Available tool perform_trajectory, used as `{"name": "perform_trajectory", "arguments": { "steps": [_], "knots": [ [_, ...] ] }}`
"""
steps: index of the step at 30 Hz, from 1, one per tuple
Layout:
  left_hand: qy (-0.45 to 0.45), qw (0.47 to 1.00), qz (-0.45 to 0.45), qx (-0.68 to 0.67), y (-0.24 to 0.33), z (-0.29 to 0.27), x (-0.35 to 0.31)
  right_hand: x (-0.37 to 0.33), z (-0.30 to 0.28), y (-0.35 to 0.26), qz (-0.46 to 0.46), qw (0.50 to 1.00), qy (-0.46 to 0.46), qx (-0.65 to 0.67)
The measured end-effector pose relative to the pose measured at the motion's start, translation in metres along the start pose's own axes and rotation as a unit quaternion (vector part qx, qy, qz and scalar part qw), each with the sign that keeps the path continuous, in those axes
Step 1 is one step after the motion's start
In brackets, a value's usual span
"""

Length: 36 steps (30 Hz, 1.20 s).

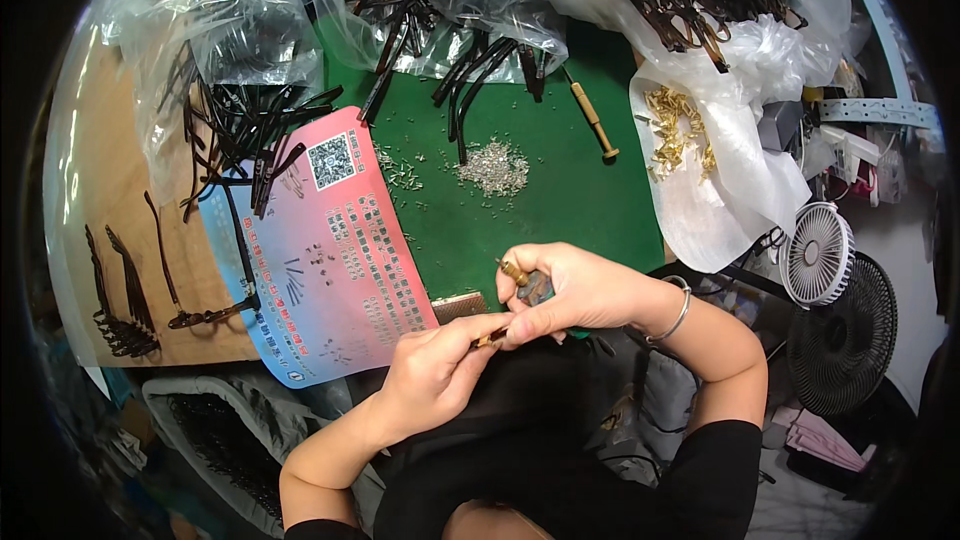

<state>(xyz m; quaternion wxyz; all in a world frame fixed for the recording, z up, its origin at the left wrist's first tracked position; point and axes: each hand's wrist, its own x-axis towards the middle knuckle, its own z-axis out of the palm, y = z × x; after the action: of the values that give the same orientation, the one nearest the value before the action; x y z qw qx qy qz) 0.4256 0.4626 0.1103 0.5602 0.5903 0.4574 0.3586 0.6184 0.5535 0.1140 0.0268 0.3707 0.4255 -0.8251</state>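
Workpiece: small amber-brown piece (pixel 487 341), mostly covered by the fingers; its full shape cannot be told.
Workpiece location: between the fingertips of both hands, in front of the torso, near the close edge of the counter (pixel 225 342).
Left hand (pixel 437 368): thumb and forefinger clamped together on the amber-brown piece.
Right hand (pixel 572 292): fingers curled round a brass-coloured tool (pixel 513 273); thumb tip at the amber-brown piece, contact partly hidden.
Weight (judged): light; fingertip support should suffice.
Stiffness (judged): stiff, probably plastic; thin sections may crack if bent.
Surface (judged): smooth; may slip or turn under a light pinch.
Grip point (judged): opposite flat sides, close to the end being worked.
Related stock: black eyeglass temples (pixel 262 175) at the left; silver screws (pixel 497 169) heaped loose on the green mat (pixel 570 208), likely easy to scatter.
Spare tool: brass-coloured screwdriver (pixel 594 122), lying on the mat.
Printed sheet (pixel 372 237): pink-to-blue, with rows of characters, a square code and a small emblem; wording not transcribed.
Workpiece marking: none discernible.
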Motion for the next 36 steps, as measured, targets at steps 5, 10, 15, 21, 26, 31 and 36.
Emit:
{"name": "perform_trajectory", "arguments": {
  "steps": [5, 10, 15, 21, 26, 31, 36],
  "knots": [
    [-0.013, 1.000, 0.002, -0.014, -0.007, 0.001, 0.002, -0.005, 0.003, 0.012, -0.113, 0.959, 0.113, -0.233],
    [0.095, 0.990, -0.099, 0.016, -0.017, -0.009, -0.002, -0.026, 0.001, 0.016, -0.129, 0.861, 0.259, -0.419],
    [0.099, 0.988, -0.080, 0.082, -0.022, 0.000, 0.014, -0.012, 0.006, 0.026, -0.183, 0.722, 0.346, -0.570],
    [0.095, 0.989, -0.089, 0.064, -0.024, -0.004, 0.014, -0.006, 0.005, 0.032, -0.218, 0.664, 0.358, -0.619],
    [0.079, 0.980, -0.177, -0.039, -0.017, -0.008, 0.011, -0.002, 0.005, 0.038, -0.227, 0.627, 0.369, -0.647],
    [0.120, 0.969, -0.188, -0.111, -0.017, -0.011, -0.003, -0.001, 0.006, 0.036, -0.217, 0.616, 0.358, -0.668],
    [0.118, 0.971, -0.192, -0.085, -0.022, -0.011, 0.004, 0.000, 0.005, 0.032, -0.210, 0.628, 0.350, -0.663]
  ]
}}
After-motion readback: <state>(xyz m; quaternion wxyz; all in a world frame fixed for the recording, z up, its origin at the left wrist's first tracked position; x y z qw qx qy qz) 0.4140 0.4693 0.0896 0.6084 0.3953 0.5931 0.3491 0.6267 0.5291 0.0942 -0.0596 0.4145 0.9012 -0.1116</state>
